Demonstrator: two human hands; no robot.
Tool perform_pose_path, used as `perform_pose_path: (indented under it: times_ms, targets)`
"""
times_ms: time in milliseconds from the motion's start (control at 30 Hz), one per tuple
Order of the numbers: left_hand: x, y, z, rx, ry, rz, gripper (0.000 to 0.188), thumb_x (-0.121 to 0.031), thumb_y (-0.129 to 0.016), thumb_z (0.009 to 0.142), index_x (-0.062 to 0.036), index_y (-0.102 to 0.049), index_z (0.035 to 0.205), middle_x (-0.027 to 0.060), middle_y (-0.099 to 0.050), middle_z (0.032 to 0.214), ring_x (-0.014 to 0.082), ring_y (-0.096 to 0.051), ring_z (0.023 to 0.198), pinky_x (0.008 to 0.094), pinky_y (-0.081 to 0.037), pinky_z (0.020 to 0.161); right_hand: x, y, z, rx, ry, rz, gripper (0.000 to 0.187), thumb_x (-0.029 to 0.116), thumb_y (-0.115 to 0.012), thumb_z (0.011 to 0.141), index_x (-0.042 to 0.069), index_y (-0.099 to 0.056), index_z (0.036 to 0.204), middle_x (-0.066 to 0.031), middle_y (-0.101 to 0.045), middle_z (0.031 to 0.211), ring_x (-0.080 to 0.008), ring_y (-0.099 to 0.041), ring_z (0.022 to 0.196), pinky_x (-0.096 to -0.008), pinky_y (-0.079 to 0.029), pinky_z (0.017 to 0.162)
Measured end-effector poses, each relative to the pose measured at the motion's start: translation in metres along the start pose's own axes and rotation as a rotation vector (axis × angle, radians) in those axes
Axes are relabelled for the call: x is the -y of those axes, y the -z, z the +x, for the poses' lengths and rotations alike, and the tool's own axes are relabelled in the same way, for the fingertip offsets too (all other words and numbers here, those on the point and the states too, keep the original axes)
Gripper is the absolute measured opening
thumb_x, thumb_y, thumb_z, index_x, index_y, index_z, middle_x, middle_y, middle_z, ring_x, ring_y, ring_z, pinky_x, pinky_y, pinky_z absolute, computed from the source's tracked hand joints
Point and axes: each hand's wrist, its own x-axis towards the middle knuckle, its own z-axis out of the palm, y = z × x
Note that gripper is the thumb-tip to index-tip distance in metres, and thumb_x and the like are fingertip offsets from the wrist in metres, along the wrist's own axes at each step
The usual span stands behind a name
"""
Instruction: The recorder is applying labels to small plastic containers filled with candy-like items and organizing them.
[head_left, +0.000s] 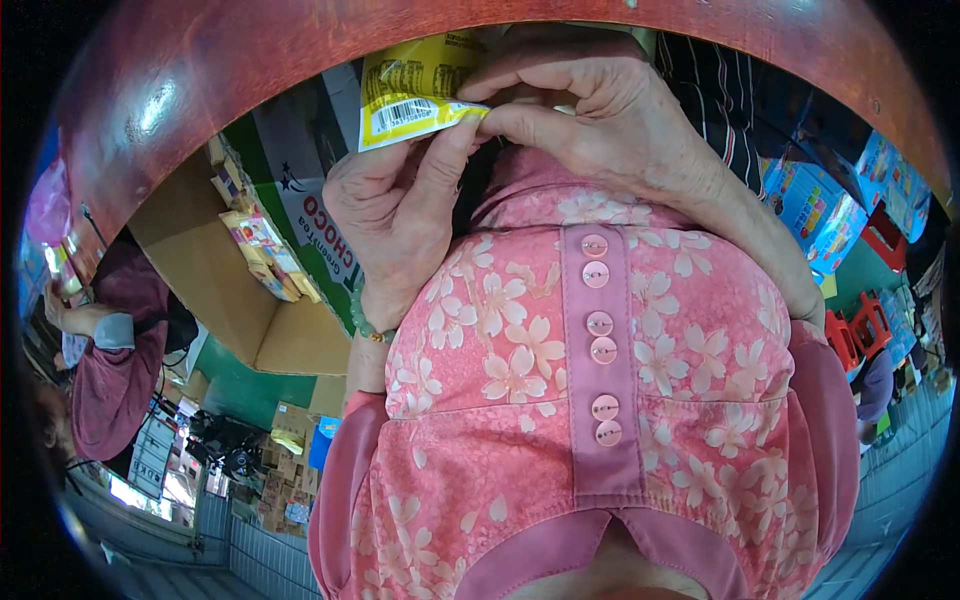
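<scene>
Head view is showing a flat yellow plastic sachet (415,88) with a white barcode patch, held up near the top of the picture in front of a pink flower-printed buttoned garment (600,380). Behind it on the person's left, a large open brown cardboard carton (215,280) with a green and white printed side is standing, and small yellow packets (262,252) are lying stacked along its flap. Lower left, more small boxes (285,470) are piling up on the floor. On the far right, blue printed cartons (822,205) are leaning together, with red plastic stools (858,330) below them.

The sachet is looking glossy and slightly creased, its lower right corner pointing toward the fingers. The left hand (395,215), wearing a green bead bracelet (368,325), is pinching that corner between thumb and forefinger, its grip narrow and closed on the film. The right hand (590,110) is curling over from above, its fingertips pressing the same corner, grip likewise tight on the sachet.

Another person in a maroon sleeve (110,370) is sitting at the far left.
</scene>
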Motion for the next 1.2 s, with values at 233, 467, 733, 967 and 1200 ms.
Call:
perform_pose_path:
  times_ms: [233, 467, 733, 967, 1200]
  targets:
    - [-0.004, 0.008, 0.005, 0.086, -0.046, 0.122, 0.014, -0.001, -0.069, 0.079, 0.0018, -0.069, 0.093, 0.0053, -0.069, 0.080, 0.0082, -0.063, 0.073, 0.0206, -0.048, 0.066, -0.010, 0.007, 0.000, 0.003, 0.151, 0.012, 0.017, 0.008, -0.064, 0.082, 0.001, -0.067, 0.097, -0.0087, -0.065, 0.087, -0.0170, -0.063, 0.081, -0.0262, -0.050, 0.073]
    - [-0.003, 0.012, 0.003, 0.148, -0.069, 0.150, 0.011, -0.002, -0.065, 0.083, 0.0030, -0.068, 0.092, 0.0078, -0.070, 0.081, 0.0105, -0.065, 0.073, 0.0219, -0.050, 0.068, -0.004, 0.005, -0.001, -0.025, 0.150, -0.088, 0.015, 0.014, -0.059, 0.083, 0.006, -0.067, 0.094, -0.0087, -0.066, 0.081, -0.0219, -0.065, 0.073, -0.0309, -0.050, 0.067]
    - [-0.006, 0.004, 0.000, 0.070, 0.053, -0.048, 0.014, -0.003, -0.058, 0.089, 0.0066, -0.065, 0.096, 0.0125, -0.068, 0.083, 0.0146, -0.066, 0.075, 0.0232, -0.053, 0.070, -0.003, -0.001, 0.001, -0.064, 0.170, -0.152, 0.016, 0.017, -0.058, 0.085, 0.008, -0.066, 0.094, -0.0099, -0.065, 0.078, -0.0251, -0.064, 0.071, -0.0335, -0.050, 0.065]
    - [0.002, 0.004, 0.001, -0.103, 0.100, -0.146, 0.013, -0.004, -0.057, 0.090, 0.0060, -0.062, 0.097, 0.0131, -0.067, 0.084, 0.0154, -0.066, 0.074, 0.0235, -0.055, 0.068, -0.007, -0.005, 0.003, -0.001, 0.086, -0.149, 0.013, 0.005, -0.064, 0.082, -0.001, -0.065, 0.094, -0.0061, -0.064, 0.086, -0.0140, -0.063, 0.080, -0.0233, -0.050, 0.071]
    - [0.016, 0.013, 0.003, -0.110, 0.063, -0.386, 0.013, -0.002, -0.059, 0.088, 0.0058, -0.061, 0.098, 0.0137, -0.067, 0.089, 0.0173, -0.066, 0.073, 0.0262, -0.055, 0.069, -0.003, -0.009, 0.009, -0.007, 0.060, 0.017, 0.023, 0.009, -0.064, 0.084, 0.002, -0.064, 0.107, -0.0035, -0.064, 0.087, -0.0080, -0.059, 0.081, -0.0212, -0.049, 0.072]
